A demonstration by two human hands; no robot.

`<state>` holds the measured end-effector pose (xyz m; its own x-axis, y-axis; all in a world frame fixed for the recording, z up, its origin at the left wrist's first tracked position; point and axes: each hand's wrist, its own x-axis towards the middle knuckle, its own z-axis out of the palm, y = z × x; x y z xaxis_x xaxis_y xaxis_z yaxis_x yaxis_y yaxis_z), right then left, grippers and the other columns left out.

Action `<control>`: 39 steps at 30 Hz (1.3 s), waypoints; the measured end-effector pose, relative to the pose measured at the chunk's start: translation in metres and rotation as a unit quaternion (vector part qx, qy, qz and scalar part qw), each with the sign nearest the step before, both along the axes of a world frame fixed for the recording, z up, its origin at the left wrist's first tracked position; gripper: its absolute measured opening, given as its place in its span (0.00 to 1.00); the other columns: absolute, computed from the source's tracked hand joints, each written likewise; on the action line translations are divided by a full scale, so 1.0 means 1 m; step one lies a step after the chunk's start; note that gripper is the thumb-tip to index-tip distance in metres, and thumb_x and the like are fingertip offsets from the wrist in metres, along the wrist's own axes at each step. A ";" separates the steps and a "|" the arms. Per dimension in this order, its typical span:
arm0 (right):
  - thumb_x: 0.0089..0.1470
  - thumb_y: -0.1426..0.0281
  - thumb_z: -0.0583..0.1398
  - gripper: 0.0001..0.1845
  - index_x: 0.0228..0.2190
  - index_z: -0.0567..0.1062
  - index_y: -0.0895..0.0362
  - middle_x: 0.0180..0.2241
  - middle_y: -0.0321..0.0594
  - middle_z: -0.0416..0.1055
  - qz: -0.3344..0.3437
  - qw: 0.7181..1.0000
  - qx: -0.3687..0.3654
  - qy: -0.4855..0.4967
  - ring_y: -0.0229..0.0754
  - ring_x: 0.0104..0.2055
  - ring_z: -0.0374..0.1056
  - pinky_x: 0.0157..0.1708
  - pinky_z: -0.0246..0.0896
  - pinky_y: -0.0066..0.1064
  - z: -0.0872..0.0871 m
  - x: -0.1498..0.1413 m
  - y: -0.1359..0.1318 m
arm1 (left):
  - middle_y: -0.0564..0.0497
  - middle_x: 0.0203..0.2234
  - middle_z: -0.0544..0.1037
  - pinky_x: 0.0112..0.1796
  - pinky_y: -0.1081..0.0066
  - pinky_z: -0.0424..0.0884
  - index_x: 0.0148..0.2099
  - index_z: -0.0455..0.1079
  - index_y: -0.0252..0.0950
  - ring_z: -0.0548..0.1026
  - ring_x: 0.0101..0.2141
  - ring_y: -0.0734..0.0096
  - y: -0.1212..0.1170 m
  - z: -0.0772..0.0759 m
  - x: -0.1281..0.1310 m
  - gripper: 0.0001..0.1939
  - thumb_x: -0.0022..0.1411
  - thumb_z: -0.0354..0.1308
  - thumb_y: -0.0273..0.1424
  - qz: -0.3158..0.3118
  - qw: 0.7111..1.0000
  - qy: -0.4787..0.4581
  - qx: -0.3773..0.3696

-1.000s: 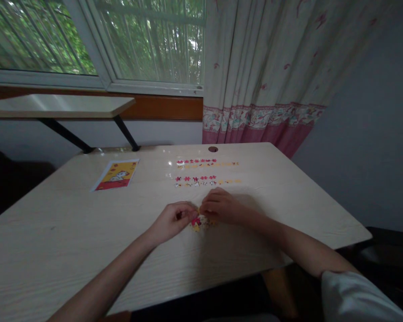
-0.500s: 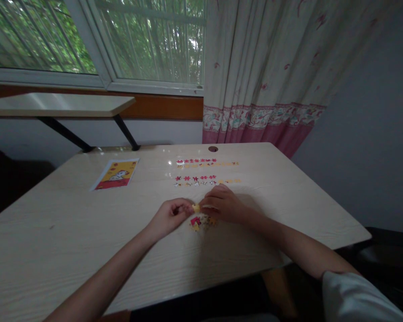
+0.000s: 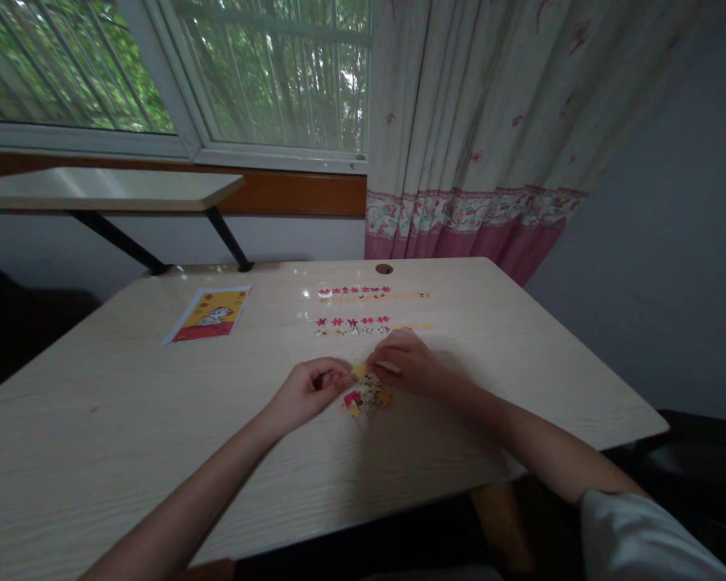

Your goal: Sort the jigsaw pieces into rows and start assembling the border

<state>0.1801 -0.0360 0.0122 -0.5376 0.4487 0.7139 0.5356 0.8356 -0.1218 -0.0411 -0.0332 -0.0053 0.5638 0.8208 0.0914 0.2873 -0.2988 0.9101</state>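
Both my hands meet over the middle of a pale wooden table [image 3: 127, 436]. My left hand [image 3: 307, 393] is curled, its fingertips pinched together at a small yellow puzzle piece [image 3: 359, 370]. My right hand [image 3: 404, 362] is curled too, thumb and fingers pinching the same piece from the other side. Just below the hands lies a small joined cluster of puzzle pieces [image 3: 366, 399], red, yellow and white. Beyond the hands, two rows of loose puzzle pieces [image 3: 363, 310] are laid out in lines, red ones to the left and yellow ones to the right.
A yellow and red picture card [image 3: 209, 314] lies at the table's far left. A round cable hole [image 3: 383, 269] sits at the far edge. Behind are a second tabletop on black legs [image 3: 102, 192], a window and a flowered curtain [image 3: 490, 137].
Both hands have lifted slightly away from the joined cluster, uncovering it, and now hold a yellow piece between them just above it.
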 end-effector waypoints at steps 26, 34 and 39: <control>0.50 0.64 0.58 0.11 0.28 0.76 0.57 0.29 0.41 0.74 -0.344 0.925 -0.120 0.111 0.41 0.31 0.65 0.35 0.56 0.33 -0.012 0.145 0.084 | 0.51 0.29 0.71 0.29 0.73 0.64 0.38 0.68 0.36 0.67 0.27 0.74 -0.006 0.010 -0.006 0.08 0.61 0.52 0.34 -0.128 0.952 0.165 0.225; 0.48 0.63 0.58 0.12 0.30 0.77 0.57 0.27 0.40 0.74 -0.375 0.888 -0.250 0.092 0.37 0.27 0.66 0.27 0.56 0.27 -0.054 0.175 0.114 | 0.52 0.28 0.70 0.29 0.73 0.63 0.37 0.67 0.36 0.68 0.28 0.73 -0.005 0.009 -0.007 0.07 0.59 0.54 0.33 -0.133 0.948 0.178 0.227; 0.47 0.64 0.58 0.11 0.30 0.77 0.56 0.27 0.39 0.74 -0.393 0.882 -0.248 0.079 0.37 0.26 0.65 0.27 0.55 0.27 -0.056 0.173 0.121 | 0.52 0.28 0.70 0.29 0.73 0.63 0.38 0.67 0.36 0.67 0.27 0.74 -0.006 0.010 -0.007 0.08 0.59 0.53 0.35 -0.134 0.947 0.180 0.232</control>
